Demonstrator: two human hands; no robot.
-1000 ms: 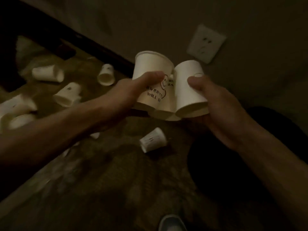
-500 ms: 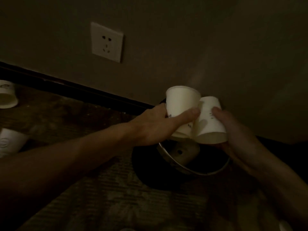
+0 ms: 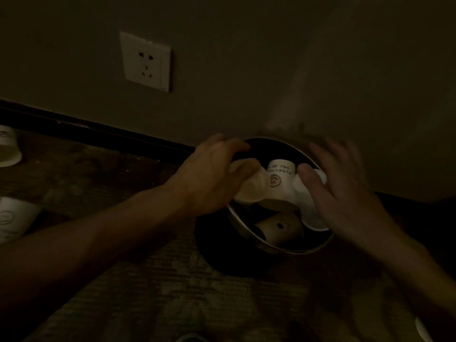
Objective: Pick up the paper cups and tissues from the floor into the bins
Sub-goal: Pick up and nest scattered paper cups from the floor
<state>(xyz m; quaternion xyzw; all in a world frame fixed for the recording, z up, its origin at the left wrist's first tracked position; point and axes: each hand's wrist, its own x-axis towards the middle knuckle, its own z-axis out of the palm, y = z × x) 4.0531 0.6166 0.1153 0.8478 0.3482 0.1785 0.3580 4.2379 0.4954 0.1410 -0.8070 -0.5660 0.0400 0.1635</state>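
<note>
**Three cups at the mouth of the bin, both hands loose**

Found a dark round bin point(image 3: 271, 248) standing on the carpet point(image 3: 148, 292) against the wall point(image 3: 246, 70), metal rim tilted toward the camera. Saw three white paper cups point(image 3: 280, 180) bunched side by side at its mouth, between the two hands: the left one tipped with its open end facing out, the middle one bottom-up with printed lettering showing, the right one partly hidden. Spotted a fourth cup point(image 3: 278, 227) lower down inside the bin, lying on its side in shadow.

Noted the left hand point(image 3: 212, 176) arched over the bin's left rim, fingers loosely bent and closed round nothing, thumb lying across the left cup; could not tell whether touching it. Noted the right hand point(image 3: 345, 193) at the right rim, fingers spread wide and blurred, thumb up against the right cup, gripping nothing.

Counted a stray cup point(image 3: 8, 149) on the floor well to the left, near the dark skirting board point(image 3: 98, 132), and a second stray cup point(image 3: 13, 218) nearer the camera, both cut off by the frame edge. Made out a white wall socket point(image 3: 146, 61) above the skirting board.
</note>
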